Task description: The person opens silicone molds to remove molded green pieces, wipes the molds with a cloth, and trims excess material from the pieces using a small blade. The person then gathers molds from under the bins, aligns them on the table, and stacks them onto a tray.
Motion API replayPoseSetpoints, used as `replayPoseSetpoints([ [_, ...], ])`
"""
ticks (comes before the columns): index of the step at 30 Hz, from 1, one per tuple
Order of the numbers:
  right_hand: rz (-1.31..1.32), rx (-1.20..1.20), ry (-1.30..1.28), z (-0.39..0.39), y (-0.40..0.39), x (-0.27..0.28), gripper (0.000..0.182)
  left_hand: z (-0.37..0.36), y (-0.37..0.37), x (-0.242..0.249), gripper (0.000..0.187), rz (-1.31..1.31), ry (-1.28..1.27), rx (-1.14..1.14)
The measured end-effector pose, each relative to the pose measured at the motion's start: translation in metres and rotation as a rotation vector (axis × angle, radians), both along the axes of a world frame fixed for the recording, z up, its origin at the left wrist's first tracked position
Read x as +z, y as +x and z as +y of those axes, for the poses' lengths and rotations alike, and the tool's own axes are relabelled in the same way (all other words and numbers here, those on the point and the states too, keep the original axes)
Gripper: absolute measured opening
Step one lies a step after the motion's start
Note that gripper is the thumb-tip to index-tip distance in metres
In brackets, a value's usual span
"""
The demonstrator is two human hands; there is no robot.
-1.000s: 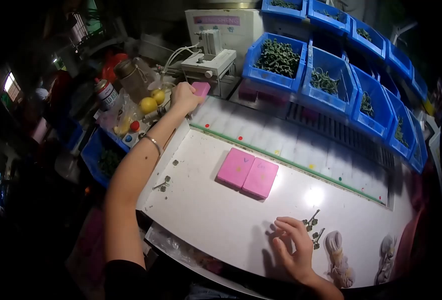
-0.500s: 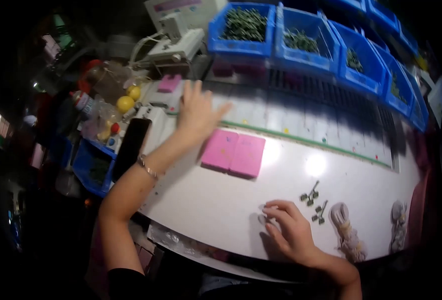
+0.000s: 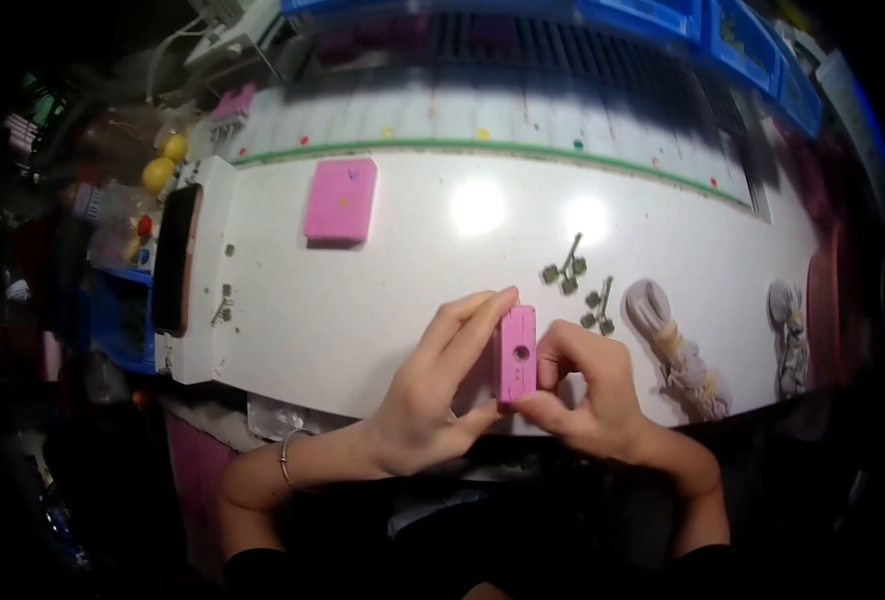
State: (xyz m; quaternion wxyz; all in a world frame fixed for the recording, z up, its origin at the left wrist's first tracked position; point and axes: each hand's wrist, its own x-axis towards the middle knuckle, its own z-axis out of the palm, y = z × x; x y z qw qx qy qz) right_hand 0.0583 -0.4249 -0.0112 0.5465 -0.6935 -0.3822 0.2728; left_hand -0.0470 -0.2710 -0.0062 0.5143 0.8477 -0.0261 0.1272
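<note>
Near the front edge of the white table, a pink rubber mould stands on edge between my two hands. Its narrow side faces up and shows a round hole, small dots and a seam. My left hand has fingers at its upper end and thumb at its lower end. From the other side, my right hand presses it with bent fingers and thumb. Another pink mould lies flat farther back on the left. Beyond my right hand are small dark green branched pieces and a second such piece.
Tied bundles of pale cloth strips lie at the right. A phone rests along the left edge, near yellow balls. A green-edged panel runs across the back, below blue bins.
My left hand has come back from the far left to the front. One of the two side-by-side pink moulds is now between both hands. The view has shifted.
</note>
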Motion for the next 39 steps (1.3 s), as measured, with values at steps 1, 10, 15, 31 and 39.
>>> replayPoseSetpoints([
  [1,-0.139,0.044,-0.048,0.001,0.000,-0.001,0.040,-0.007,-0.004,-0.005,0.076,0.000,-0.020,-0.023],
  [10,0.362,0.321,-0.148,-0.004,0.015,-0.002,0.027,-0.024,-0.011,-0.011,0.078,-0.056,-0.004,0.055],
  [15,0.193,0.302,-0.050,-0.004,0.013,-0.006,0.020,-0.033,-0.002,-0.015,0.070,-0.071,-0.027,0.165],
  [31,0.024,0.236,-0.013,-0.026,0.015,-0.015,0.031,-0.029,-0.005,-0.017,0.054,0.097,-0.124,0.309],
  [39,0.232,-0.167,-0.068,-0.031,-0.011,0.010,0.025,-0.015,-0.018,-0.027,0.038,0.043,-0.115,0.300],
])
